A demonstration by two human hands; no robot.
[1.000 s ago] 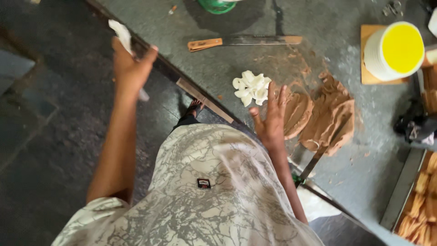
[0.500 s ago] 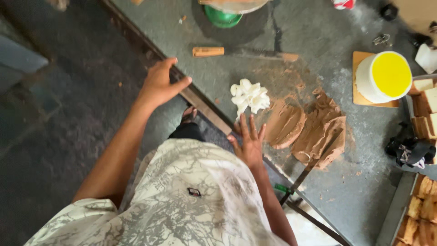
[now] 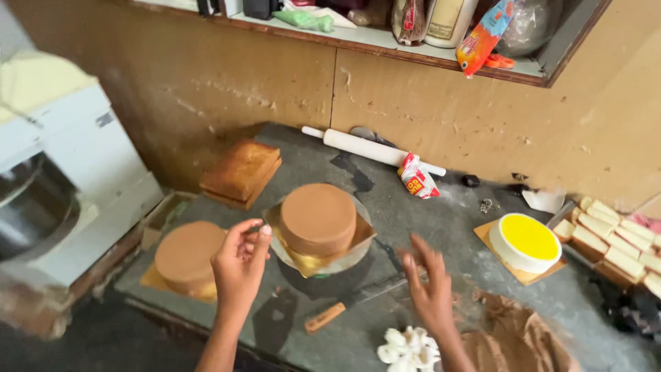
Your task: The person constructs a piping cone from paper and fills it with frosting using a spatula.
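My left hand [image 3: 239, 265] is raised over the grey worktop [image 3: 441, 227], its fingertips pinched together close to the gold board under a round brown cake [image 3: 318, 219] on a metal turntable. Whether it grips the board edge is unclear. My right hand [image 3: 430, 288] hovers blurred with fingers spread, holding nothing, above a wooden-handled knife [image 3: 344, 308]. A second round brown cake [image 3: 187, 257] sits on a gold board to the left, partly behind my left hand.
A square brown cake [image 3: 242, 171], a white rolling pin [image 3: 372, 150] and a small red packet [image 3: 416, 177] lie farther back. A yellow-topped white cake [image 3: 527, 242], cake slices [image 3: 609, 241], white cream [image 3: 407, 348] and brown scraps [image 3: 516, 341] are at right. A white machine [image 3: 62, 179] stands left.
The view has swung up from my lap and the floor to the worktop and wall. Both hands have lifted off the table edge and now hang near the middle cake.
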